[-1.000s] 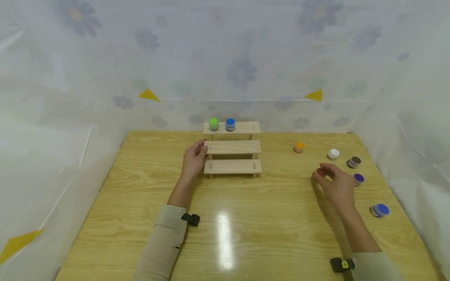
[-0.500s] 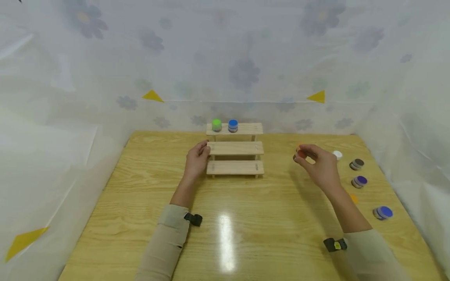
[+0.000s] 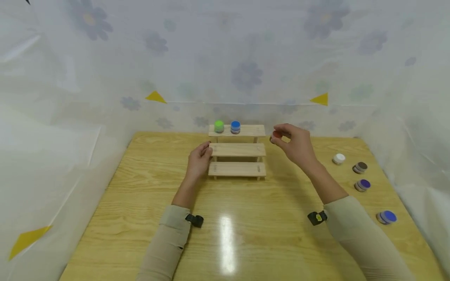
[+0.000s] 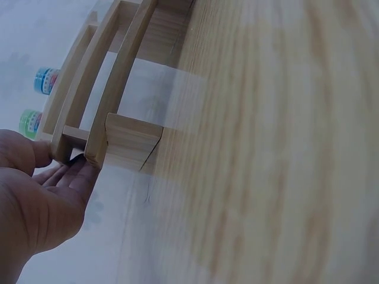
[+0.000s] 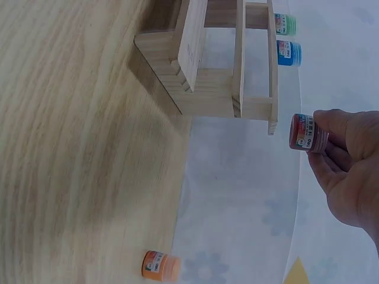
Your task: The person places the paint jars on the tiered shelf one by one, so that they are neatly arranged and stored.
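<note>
A three-tier wooden shelf stand (image 3: 237,150) stands at the back of the table. My left hand (image 3: 199,160) grips its left end at the middle step; in the left wrist view the thumb is at that step's end and the fingers reach beneath. On the top step sit a green-lidded paint jar (image 3: 219,126) and a blue-lidded paint jar (image 3: 235,127). My right hand (image 3: 298,145) pinches a red paint jar (image 5: 308,132) between thumb and fingers, in the air just right of the top step. The two lower steps carry no jars.
Along the table's right side stand a white-lidded jar (image 3: 339,159), a dark brown-lidded jar (image 3: 360,168), a purple-lidded jar (image 3: 362,185) and a blue-violet-lidded jar (image 3: 386,217). An orange jar (image 5: 160,265) shows in the right wrist view. Plastic sheeting (image 3: 197,58) surrounds the table.
My right hand has picked up the red jar from the table's right part and carried it left and back toward the top step. My left hand has kept its grip on the stand.
</note>
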`<state>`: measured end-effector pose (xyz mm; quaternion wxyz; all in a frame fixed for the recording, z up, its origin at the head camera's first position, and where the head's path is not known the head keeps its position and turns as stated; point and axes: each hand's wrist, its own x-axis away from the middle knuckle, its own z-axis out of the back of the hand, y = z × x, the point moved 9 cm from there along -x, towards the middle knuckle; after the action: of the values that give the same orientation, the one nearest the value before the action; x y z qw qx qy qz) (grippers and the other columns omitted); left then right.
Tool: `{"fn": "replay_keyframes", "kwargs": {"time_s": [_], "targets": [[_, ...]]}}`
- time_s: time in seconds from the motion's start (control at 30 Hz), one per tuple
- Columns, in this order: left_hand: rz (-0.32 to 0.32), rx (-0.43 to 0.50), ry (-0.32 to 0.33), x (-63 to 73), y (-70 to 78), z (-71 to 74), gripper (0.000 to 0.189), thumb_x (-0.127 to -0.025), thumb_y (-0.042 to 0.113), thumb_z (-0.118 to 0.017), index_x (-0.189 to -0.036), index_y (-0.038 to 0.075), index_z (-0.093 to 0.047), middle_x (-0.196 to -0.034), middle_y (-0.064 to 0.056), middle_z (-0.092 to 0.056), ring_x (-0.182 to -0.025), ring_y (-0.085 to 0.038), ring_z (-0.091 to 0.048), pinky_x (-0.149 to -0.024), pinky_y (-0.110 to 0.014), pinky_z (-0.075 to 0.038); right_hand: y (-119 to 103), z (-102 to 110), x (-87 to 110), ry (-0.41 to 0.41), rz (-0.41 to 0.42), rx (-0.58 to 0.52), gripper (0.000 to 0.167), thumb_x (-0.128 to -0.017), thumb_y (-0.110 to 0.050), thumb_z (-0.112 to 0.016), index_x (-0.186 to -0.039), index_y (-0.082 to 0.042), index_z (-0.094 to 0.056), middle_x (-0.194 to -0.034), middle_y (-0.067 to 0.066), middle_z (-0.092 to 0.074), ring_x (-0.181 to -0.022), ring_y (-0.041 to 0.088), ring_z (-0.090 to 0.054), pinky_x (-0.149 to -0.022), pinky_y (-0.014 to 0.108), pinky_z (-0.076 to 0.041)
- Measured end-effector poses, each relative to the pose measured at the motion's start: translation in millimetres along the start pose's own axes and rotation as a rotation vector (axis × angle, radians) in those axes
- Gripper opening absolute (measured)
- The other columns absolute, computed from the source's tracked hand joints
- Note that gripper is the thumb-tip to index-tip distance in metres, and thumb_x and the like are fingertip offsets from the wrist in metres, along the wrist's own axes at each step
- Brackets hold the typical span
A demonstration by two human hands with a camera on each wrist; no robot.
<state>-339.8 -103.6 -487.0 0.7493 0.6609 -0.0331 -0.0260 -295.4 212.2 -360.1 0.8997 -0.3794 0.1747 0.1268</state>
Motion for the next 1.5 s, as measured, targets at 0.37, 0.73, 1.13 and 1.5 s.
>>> {"fn": "replay_keyframes", "kwargs": {"time_s": [0.37, 0.73, 1.13, 1.5], "targets": [[-0.012, -0.017, -0.023, 0.6, 1.8, -7.4, 0.048, -0.114, 0.024, -0.054, -0.156, 0.003, -0.05, -0.149, -0.02, -0.059, -0.138, -0.031, -0.058, -0.11, -0.04, -0.056, -16.5, -15.8, -39.4, -0.041, -0.012, -0.026, 0.04, -0.096, -0.009, -0.08, -0.134, -0.001, -0.07, -0.123, 0.018, -0.074, -0.122, 0.036, -0.069, -0.104, 0.054, -0.058], [-0.015, -0.006, -0.015, 4.1, 4.7, -6.1, 0.047, -0.113, 0.023, -0.054, -0.156, 0.003, -0.051, -0.15, -0.02, -0.058, -0.14, -0.03, -0.056, -0.111, -0.037, -0.056, -12.4, -39.4, -55.5, -0.111, -0.066, -0.084, 0.038, -0.099, -0.005, -0.076, -0.135, 0.002, -0.068, -0.126, 0.021, -0.071, -0.123, 0.036, -0.068, -0.105, 0.05, -0.058], [-0.005, -0.004, -0.013, 6.0, 4.1, -7.2, 0.048, -0.114, 0.025, -0.054, -0.157, 0.005, -0.05, -0.149, -0.018, -0.059, -0.138, -0.028, -0.058, -0.11, -0.036, -0.056, -7.6, -52.1, -54.3, -0.127, -0.098, -0.088, 0.04, -0.1, -0.005, -0.074, -0.138, 0.002, -0.066, -0.127, 0.021, -0.07, -0.124, 0.036, -0.067, -0.105, 0.048, -0.059], [-0.017, -0.025, -0.024, 5.2, 4.5, -8.8, 0.048, -0.114, 0.024, -0.053, -0.157, 0.002, -0.049, -0.149, -0.019, -0.06, -0.138, -0.03, -0.058, -0.111, -0.038, -0.055, 8.8, -40.4, -32.8, -0.074, -0.158, -0.094, 0.051, -0.098, -0.018, -0.08, -0.142, 0.001, -0.063, -0.14, 0.022, -0.064, -0.133, 0.039, -0.061, -0.11, 0.051, -0.055]]}}
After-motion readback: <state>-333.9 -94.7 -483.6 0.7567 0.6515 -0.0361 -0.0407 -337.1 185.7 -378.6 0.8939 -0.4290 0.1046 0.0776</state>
